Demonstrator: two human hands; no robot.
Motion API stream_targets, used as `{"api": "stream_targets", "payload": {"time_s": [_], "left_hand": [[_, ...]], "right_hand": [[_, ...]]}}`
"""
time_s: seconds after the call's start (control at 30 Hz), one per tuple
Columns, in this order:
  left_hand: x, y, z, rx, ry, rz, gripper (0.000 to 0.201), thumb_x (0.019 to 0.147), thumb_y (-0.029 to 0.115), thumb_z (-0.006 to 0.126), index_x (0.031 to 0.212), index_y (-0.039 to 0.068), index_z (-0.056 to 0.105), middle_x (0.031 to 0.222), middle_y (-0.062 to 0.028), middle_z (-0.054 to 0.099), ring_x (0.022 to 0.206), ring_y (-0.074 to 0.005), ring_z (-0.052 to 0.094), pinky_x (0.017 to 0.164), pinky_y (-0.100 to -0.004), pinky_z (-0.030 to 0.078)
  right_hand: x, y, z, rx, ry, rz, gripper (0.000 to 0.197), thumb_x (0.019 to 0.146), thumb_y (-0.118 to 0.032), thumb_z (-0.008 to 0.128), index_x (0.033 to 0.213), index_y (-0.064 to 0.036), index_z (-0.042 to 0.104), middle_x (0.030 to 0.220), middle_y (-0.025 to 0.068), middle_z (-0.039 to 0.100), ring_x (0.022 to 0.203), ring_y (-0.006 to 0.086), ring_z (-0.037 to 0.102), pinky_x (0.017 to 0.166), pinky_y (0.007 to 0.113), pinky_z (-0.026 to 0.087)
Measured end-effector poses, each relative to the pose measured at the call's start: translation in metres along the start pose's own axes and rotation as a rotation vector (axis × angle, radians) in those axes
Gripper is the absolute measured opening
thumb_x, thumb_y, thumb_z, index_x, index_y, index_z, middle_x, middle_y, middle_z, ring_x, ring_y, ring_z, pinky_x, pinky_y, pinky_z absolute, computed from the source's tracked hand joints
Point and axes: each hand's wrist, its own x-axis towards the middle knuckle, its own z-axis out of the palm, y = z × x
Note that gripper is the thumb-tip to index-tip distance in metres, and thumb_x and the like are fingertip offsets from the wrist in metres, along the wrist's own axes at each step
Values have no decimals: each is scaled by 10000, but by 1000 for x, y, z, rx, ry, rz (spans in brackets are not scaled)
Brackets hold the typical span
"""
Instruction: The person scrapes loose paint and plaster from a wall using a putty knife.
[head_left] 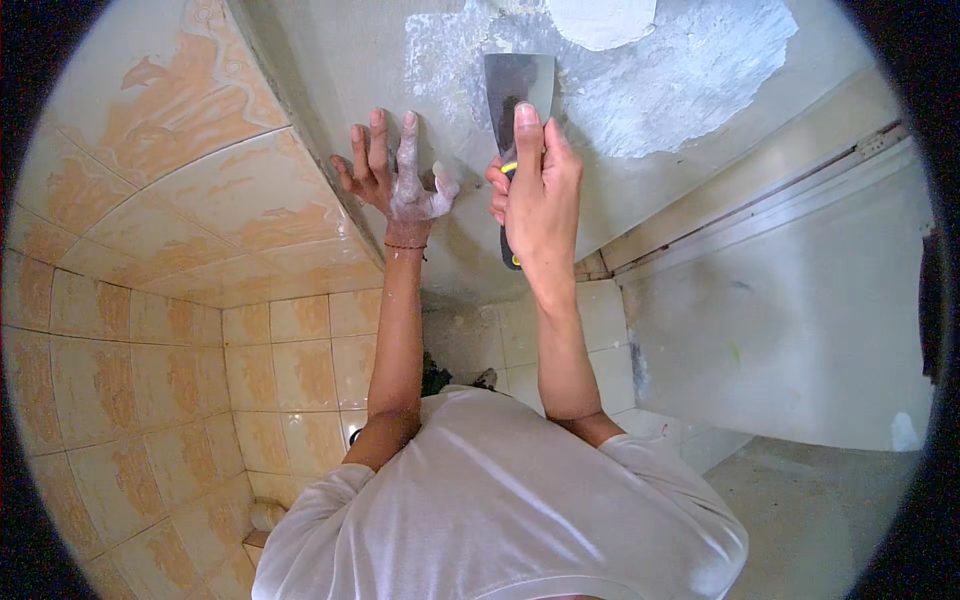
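My right hand is closed round the black and yellow handle of a putty knife, its thumb laid along the base of the metal blade. The blade points up the grey wall, over the edge of a rough, pale bare patch. Dark residue marks the middle of the blade. To the left, my left hand rests with fingers spread against the wall, holding nothing. White dust or plaster coats its thumb and index finger. A smooth white area shows at the top of the patch.
Cream and orange patterned tiles cover the surfaces on the left, meeting the grey wall along a raised edge. On the right stand a door frame and a pale door-like panel. Grey floor shows at lower right.
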Motion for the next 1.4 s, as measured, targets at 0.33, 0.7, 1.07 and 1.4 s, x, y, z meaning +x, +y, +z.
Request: {"api": "stream_targets", "payload": {"time_s": [0.33, 0.7, 1.07, 1.4], "left_hand": [[1, 2, -2, -5, -7, 5, 605, 909, 509, 457, 1420, 230, 625, 1544, -60, 500, 1485, -273, 341, 1255, -545, 98], [0, 0, 0, -9, 2, -17, 623, 891, 531, 453, 1407, 234, 637, 1559, -46, 486, 1484, -262, 344, 1253, -540, 102], [1, 1, -4, -28, -21, -32, 615, 920, 539, 445, 1420, 231, 628, 1549, -56, 495, 1491, -268, 330, 1251, -545, 96], [-1, -2, -1, -17, 0, -15, 614, 884, 524, 483, 1405, 241, 641, 1538, -51, 506, 1478, -275, 365, 1252, -551, 99]], "right_hand": [[5, 7, 4, 32, -8, -28, 510, 1092, -456, 471, 923, 18, 554, 603, 65, 534, 511, 147, 568, 493, 320, 484], [6, 6, 9, 17, 6, -46, 514, 1091, -469, 462, 940, 13, 554, 602, 68, 550, 509, 147, 574, 468, 327, 460], [0, 0, 5, 32, 11, -62, 532, 1088, -471, 473, 916, 28, 543, 625, 74, 520, 529, 162, 572, 505, 336, 502], [2, 1, 7, 32, -10, -64, 514, 1092, -457, 470, 938, 26, 554, 620, 80, 522, 524, 153, 566, 485, 327, 483]]}}
